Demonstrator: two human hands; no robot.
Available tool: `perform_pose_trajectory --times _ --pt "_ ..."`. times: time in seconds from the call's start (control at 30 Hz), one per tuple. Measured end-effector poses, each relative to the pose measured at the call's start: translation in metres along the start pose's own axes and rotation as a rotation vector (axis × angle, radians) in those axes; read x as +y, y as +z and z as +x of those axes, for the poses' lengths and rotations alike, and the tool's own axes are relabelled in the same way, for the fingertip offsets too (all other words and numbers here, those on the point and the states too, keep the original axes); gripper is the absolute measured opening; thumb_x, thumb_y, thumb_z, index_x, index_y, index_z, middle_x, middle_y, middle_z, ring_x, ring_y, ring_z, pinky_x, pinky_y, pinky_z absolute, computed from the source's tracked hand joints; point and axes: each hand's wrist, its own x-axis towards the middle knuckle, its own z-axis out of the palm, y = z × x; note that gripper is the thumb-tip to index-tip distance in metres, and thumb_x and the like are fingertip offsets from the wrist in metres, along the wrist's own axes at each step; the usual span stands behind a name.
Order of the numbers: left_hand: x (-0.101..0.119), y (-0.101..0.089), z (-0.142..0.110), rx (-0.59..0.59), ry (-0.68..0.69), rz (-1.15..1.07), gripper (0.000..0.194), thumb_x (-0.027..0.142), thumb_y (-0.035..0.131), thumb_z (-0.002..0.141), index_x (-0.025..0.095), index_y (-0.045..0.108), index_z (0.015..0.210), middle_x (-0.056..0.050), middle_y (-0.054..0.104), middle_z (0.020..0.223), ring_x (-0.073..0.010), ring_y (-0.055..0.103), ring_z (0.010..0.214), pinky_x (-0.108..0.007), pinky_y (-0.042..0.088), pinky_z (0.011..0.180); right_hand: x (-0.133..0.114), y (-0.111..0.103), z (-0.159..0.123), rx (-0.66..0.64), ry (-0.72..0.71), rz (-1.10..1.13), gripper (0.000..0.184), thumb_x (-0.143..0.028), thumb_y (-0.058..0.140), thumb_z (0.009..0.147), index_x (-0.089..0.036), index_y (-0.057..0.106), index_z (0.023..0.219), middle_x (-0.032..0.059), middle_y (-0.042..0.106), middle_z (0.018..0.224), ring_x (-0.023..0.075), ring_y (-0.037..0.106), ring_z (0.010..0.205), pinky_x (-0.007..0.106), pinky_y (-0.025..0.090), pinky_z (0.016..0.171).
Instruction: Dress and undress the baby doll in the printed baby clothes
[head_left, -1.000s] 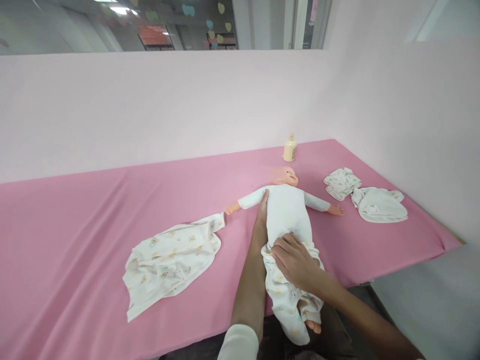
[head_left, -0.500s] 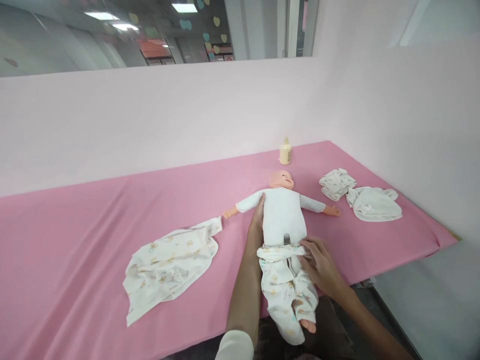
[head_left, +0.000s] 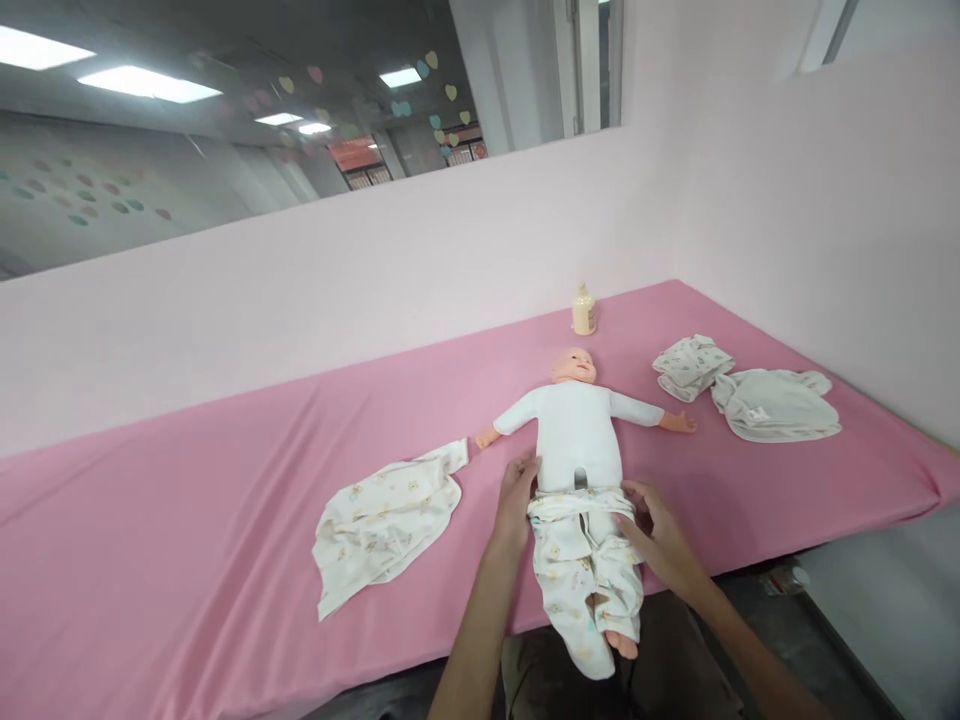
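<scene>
A baby doll [head_left: 576, 430] in a white long-sleeved top lies on its back, arms spread and legs toward me. Its white patterned baby pants [head_left: 562, 555] are bunched at the hips, with one foot showing at a leg opening. My left hand [head_left: 517, 492] rests beside the doll's waist, fingers loosely bent and apart against its side. At the other hip, my right hand [head_left: 660, 535] pinches the edge of the pants' waistband between thumb and fingers. A patterned baby shirt [head_left: 390, 520] lies spread out left of the doll.
The pink-covered table [head_left: 247, 540] ends just in front of me. A cream pump bottle [head_left: 583, 312] stands beyond the doll's head. To the right lie a folded patterned cloth [head_left: 691, 366] and a white garment [head_left: 776, 405]. A wall with a mirror [head_left: 300, 130] borders the back.
My left hand has drawn down from the doll's shoulder to its waist. The right hand stays at the waistband. The view has shifted and tilted somewhat.
</scene>
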Motion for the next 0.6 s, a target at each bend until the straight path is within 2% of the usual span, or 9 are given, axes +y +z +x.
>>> perform_pose_trajectory --times 0.13,0.2,0.27,0.37,0.43,0.5,0.53,0.6 --pt "-0.023 -0.012 -0.023 0.031 0.074 0.168 0.039 0.052 0.07 0.075 0.019 0.053 0.085 0.002 0.054 0.078 -0.0116 0.051 0.069 -0.024 0.045 0.066 -0.008 -0.004 -0.001 -0.076 0.091 -0.023 0.04 -0.047 0.055 0.085 -0.019 0.053 0.114 0.0096 0.06 0.112 0.0236 0.058 0.098 0.042 0.05 0.089" --pt "-0.03 -0.014 -0.034 0.04 0.116 0.289 0.039 0.055 0.064 0.079 0.019 0.049 0.083 0.003 0.048 0.075 -0.0104 0.047 0.066 -0.023 0.043 0.064 -0.012 -0.009 -0.006 -0.153 0.115 -0.014 0.046 -0.046 0.055 0.085 -0.019 0.049 0.122 0.011 0.056 0.121 0.0242 0.056 0.108 0.041 0.048 0.094" --pt "-0.034 -0.017 -0.046 0.019 0.175 0.406 0.036 0.054 0.058 0.084 0.02 0.049 0.088 0.002 0.048 0.079 -0.0117 0.048 0.07 -0.023 0.044 0.067 -0.014 -0.013 -0.015 -0.24 0.117 -0.023 0.061 -0.041 0.06 0.081 -0.02 0.041 0.136 0.0121 0.045 0.139 0.0263 0.048 0.124 0.043 0.042 0.103" --pt "-0.041 -0.027 -0.061 -0.048 0.3 0.526 0.036 0.048 0.055 0.088 0.021 0.048 0.11 -0.004 0.054 0.105 -0.0173 0.054 0.099 -0.029 0.046 0.088 -0.011 -0.019 -0.03 -0.366 0.09 -0.09 0.099 -0.035 0.074 0.067 -0.025 0.023 0.151 0.01 0.022 0.157 0.0315 0.024 0.143 0.047 0.029 0.114" --pt "-0.046 -0.036 -0.068 -0.11 0.359 0.582 0.044 0.045 0.055 0.088 0.021 0.044 0.123 -0.01 0.048 0.128 -0.0215 0.047 0.121 -0.036 0.04 0.104 -0.009 -0.022 -0.037 -0.432 0.086 -0.129 0.117 -0.038 0.08 0.06 -0.027 0.013 0.155 0.0095 0.014 0.16 0.034 0.016 0.146 0.049 0.025 0.117" --pt "-0.051 -0.046 -0.073 -0.177 0.385 0.65 0.051 0.044 0.056 0.088 0.02 0.042 0.13 -0.014 0.038 0.142 -0.0254 0.038 0.134 -0.042 0.033 0.112 -0.007 -0.025 -0.041 -0.486 0.092 -0.162 0.131 -0.045 0.084 0.054 -0.026 0.005 0.156 0.0103 0.009 0.162 0.0364 0.011 0.147 0.051 0.022 0.118" --pt "-0.053 -0.051 -0.076 -0.222 0.392 0.694 0.059 0.045 0.06 0.085 0.02 0.04 0.134 -0.015 0.034 0.147 -0.028 0.034 0.138 -0.045 0.031 0.114 -0.007 -0.026 -0.041 -0.512 0.092 -0.181 0.137 -0.049 0.086 0.05 -0.025 0.002 0.156 0.0109 0.007 0.162 0.0379 0.009 0.147 0.052 0.019 0.118" --pt "-0.056 -0.058 -0.082 -0.33 0.419 0.806 0.089 0.046 0.074 0.072 0.021 0.03 0.146 -0.017 0.022 0.155 -0.0345 0.024 0.144 -0.051 0.03 0.115 -0.008 -0.028 -0.041 -0.563 0.074 -0.223 0.148 -0.056 0.087 0.043 -0.024 -0.005 0.156 0.0117 0.003 0.162 0.0401 0.004 0.147 0.057 0.014 0.118"
